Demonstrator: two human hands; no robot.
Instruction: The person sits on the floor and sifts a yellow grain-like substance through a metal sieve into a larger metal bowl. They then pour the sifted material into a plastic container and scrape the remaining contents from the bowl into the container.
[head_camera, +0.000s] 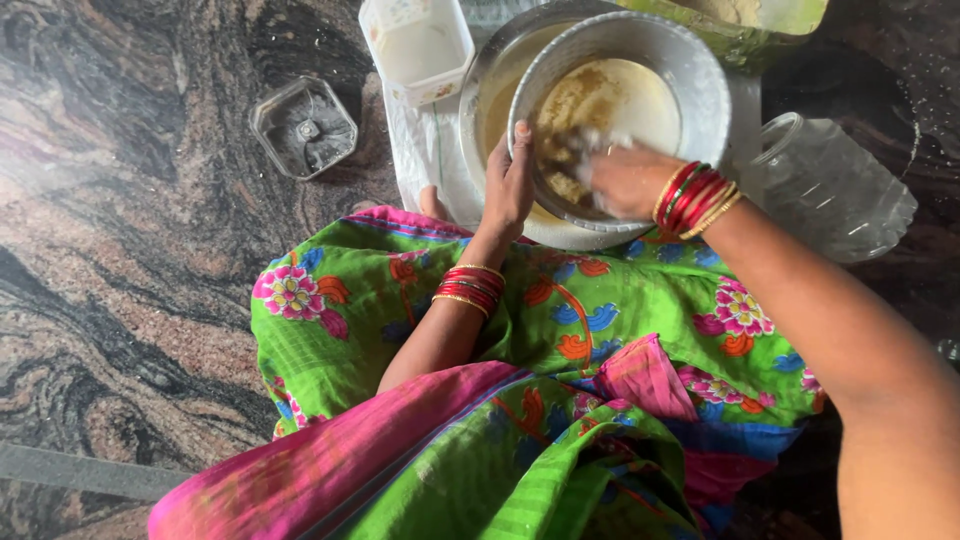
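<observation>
A round metal bowl (690, 75) stands tilted inside a wider steel plate (480, 90) on the floor in front of my knees. Pale wet dough (590, 100) coats its inside. My left hand (507, 185) grips the bowl's near rim, thumb over the edge. Inside the bowl, my right hand (620, 178) presses into the dough, its fingers blurred and smeared with flour. Red and gold bangles ring both wrists.
A white plastic tub (415, 45) sits at the back left on a white cloth (430, 150). A clear blender jar (303, 128) stands to the left on the dark stone floor. A clear plastic jar (835, 185) lies at right. My green flowered sari (560, 340) covers my lap.
</observation>
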